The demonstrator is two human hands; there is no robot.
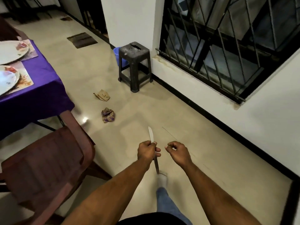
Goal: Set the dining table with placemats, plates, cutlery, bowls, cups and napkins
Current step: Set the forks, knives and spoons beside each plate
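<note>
Carrying: cutlery stage of the table-setting, judged from the single knife [153, 151] held over the floor at lower centre of the frame, away from the tabletop [40, 82].
Left hand [146, 151]: fingers curled round the knife near its middle, blade pointing up the frame, handle end pointing down toward the foot.
Right hand [177, 153]: holds nothing; fingers loosely curled, thumb and forefinger near each other, just beside the knife hand without touching it.
Tabletop: purple-covered, at the left edge of the frame; two placemats [24, 78] lie on it, each bearing a plate [11, 51], and no cutlery shows beside them in the part visible.
Chair [48, 159]: dark red, at lower left, between the person and the tabletop.
Floor: two crumpled patterned paper pieces [108, 115] lie left of centre, possibly napkins, I cannot tell; a dark stool [134, 65] stands by the wall above them.
Next move: likely turning left toward the tabletop, past the chair, and laying the knife flat beside a plate on its placemat.
</note>
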